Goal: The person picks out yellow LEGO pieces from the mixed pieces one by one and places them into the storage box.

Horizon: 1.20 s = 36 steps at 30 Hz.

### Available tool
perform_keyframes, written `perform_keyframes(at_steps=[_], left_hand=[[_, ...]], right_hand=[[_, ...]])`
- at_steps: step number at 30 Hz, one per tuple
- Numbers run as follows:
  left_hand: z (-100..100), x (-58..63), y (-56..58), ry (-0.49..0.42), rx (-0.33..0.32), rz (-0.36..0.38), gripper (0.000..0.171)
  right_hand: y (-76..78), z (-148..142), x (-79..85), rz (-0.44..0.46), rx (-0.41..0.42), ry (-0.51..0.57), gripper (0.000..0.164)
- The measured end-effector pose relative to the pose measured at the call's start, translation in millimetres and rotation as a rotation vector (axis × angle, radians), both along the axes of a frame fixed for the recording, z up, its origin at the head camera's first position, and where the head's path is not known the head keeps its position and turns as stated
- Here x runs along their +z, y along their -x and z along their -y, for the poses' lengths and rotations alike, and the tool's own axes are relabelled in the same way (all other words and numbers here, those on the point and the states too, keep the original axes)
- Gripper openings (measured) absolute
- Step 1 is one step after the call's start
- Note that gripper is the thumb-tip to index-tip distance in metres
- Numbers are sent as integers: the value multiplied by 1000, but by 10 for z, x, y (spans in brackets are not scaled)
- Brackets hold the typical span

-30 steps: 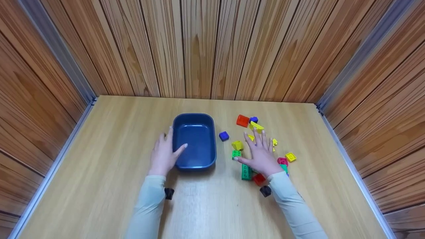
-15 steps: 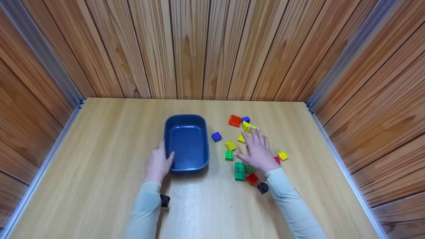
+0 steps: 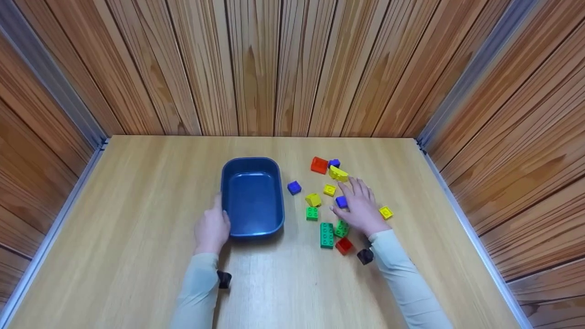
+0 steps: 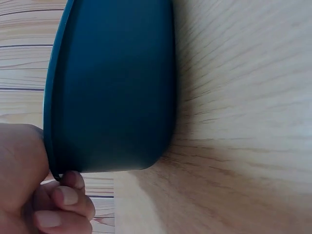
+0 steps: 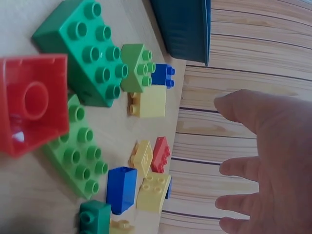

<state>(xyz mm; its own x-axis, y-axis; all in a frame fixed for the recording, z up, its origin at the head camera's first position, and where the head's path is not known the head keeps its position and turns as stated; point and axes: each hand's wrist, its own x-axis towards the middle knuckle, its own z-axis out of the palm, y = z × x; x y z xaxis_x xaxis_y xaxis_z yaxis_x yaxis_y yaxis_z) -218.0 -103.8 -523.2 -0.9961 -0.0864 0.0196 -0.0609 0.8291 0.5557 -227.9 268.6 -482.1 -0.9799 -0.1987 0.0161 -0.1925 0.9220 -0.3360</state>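
A dark blue plastic bin (image 3: 253, 228) stands on the table. My left hand (image 3: 212, 229) grips its rim at the near left side, the fingers curled under the lip in the left wrist view. My right hand (image 3: 362, 208), fingers spread and holding nothing, hovers over scattered toy building bricks. Close by its thumb lies a blue brick (image 3: 342, 202). Nearer lie a long green brick (image 3: 326, 235), a lighter green brick (image 5: 78, 153) and a red brick (image 5: 34, 102), which shows its hollow underside in the right wrist view. Some bricks are hidden beneath the right hand.
Between bin and right hand lie a blue brick (image 3: 294, 187), a yellow sloped brick (image 3: 313, 199) and a small green brick (image 3: 311, 213). Farther back are a red brick (image 3: 319, 165) and a yellow curved brick (image 3: 338, 173). Wood-panelled walls (image 3: 256, 68) enclose the table (image 3: 151, 183).
My left hand has slid nearer along the bin's left rim, its spread fingers now curled round it. My right hand has shifted slightly, uncovering a blue and a light green brick. The head view has shifted.
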Motion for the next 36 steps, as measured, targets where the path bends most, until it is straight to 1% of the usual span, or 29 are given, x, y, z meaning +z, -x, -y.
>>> perform_keyframes(at_steps=[6, 15, 19, 27, 31, 36], left_hand=[[-7, -24, -3, -1, 8, -5, 60], [-19, -32, 13, -33, 10, 12, 58], [-8, -38, 4, -30, 14, 1, 58], [10, -45, -16, -41, 18, -28, 58], [13, -54, -19, -45, 25, -21, 58], [6, -58, -15, -48, 17, -13, 58]], right_hand=[[-5, -115, -24, -2, -7, 16, 72], [-39, -324, -69, 36, -46, 9, 69], [-46, -417, -70, 30, -55, 22, 68], [-46, -696, -36, 21, -91, 30, 67], [-44, -845, -31, 31, -107, 32, 68], [-55, -1009, -41, 36, -118, 31, 68]])
